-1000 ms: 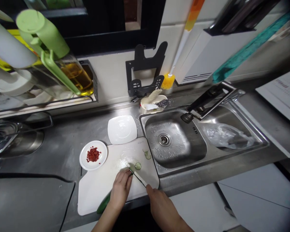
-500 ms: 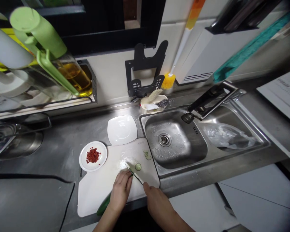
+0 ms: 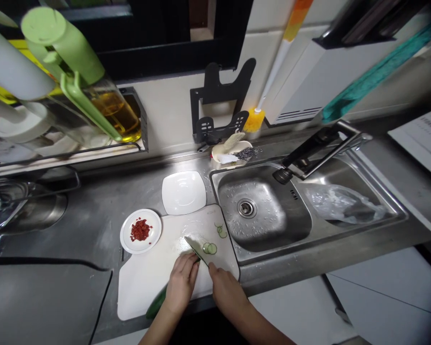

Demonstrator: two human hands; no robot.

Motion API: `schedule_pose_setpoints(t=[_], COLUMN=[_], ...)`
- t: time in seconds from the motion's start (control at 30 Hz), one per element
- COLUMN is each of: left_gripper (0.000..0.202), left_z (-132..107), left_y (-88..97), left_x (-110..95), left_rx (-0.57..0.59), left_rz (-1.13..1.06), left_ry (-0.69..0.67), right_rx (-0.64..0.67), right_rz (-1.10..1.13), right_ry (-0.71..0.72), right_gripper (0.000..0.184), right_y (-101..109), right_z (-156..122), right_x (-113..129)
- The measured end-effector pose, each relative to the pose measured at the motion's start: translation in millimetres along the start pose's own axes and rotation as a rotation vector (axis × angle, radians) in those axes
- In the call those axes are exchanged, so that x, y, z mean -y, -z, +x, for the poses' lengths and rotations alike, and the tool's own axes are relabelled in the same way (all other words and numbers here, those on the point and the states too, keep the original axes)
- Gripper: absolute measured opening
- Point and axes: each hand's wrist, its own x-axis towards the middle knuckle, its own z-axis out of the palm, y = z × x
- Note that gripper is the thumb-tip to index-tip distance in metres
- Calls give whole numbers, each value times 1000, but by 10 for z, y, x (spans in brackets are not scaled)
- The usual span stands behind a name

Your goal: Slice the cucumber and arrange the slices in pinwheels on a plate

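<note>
Steel counter [image 3: 93,215], white cutting board [image 3: 147,282]: left hand [image 3: 181,282] clasps green cucumber [image 3: 156,303], right hand [image 3: 224,292] grips knife [image 3: 194,247].

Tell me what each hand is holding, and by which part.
The right hand holds the knife by its handle, blade over the cutting board. The left hand pins the cucumber near its cut end.

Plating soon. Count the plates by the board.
2. Round plate with red bits at the board's left edge; square plate just behind the board. More may be hidden in the left rack.
</note>
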Motion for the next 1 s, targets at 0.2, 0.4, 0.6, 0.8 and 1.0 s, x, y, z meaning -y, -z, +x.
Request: schedule_pose_setpoints(t=[0.2,0.4,0.6,0.8,1.0], left_gripper=[21,21,19,19,18], left_z=[-1,-21,-23,-10,-3], left_y=[4,-4,2,15,18], left_x=[-2,6,-3,-24,-22], left_rx=[-10,-16,-13,-12,-10], left_rz=[-5,2,-4,-18,-33], left_ry=[0,8,24,28,33], right_rx=[27,35,19,30,24], right_rz=[89,55,44,38,38], right_ry=[3,-24,-22,-33,-17], right_gripper=[54,52,51,55,54], right_y=[19,60,53,69,24], right_z=[24,-77,-229,-334,-351], right_x=[-80,-136,-153,-154,-198])
